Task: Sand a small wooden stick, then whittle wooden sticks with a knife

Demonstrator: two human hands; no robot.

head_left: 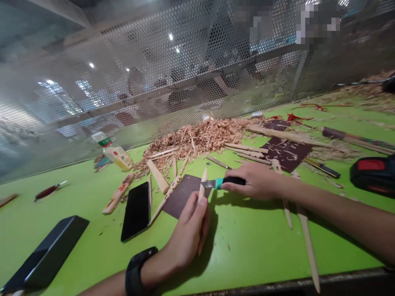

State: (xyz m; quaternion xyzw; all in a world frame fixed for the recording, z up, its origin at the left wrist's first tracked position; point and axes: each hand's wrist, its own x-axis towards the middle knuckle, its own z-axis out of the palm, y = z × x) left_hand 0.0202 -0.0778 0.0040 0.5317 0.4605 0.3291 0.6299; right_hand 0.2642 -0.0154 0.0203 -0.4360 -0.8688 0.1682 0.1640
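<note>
My left hand (191,228) is closed round the lower end of a small pale wood piece (203,183), whose narrow tip points up and away. In my right hand (256,179) is a carving knife (233,181) with a black and teal handle. Its short blade lies against the right side of the wood, just above my left thumb. Beneath the wood, a dark brown sandpaper sheet (182,196) rests on the green table (247,246). Carved wooden sticks (169,193) lie just left of the sheet, and more carved sticks (305,234) lie under my right forearm.
A heap of wood shavings (203,135) lies against the perforated metal screen (148,86). To the left are a phone (135,211), a plastic bottle (117,155), a red-handled tool (47,191) and a dark box (52,250). A black and red object (373,174) sits at right.
</note>
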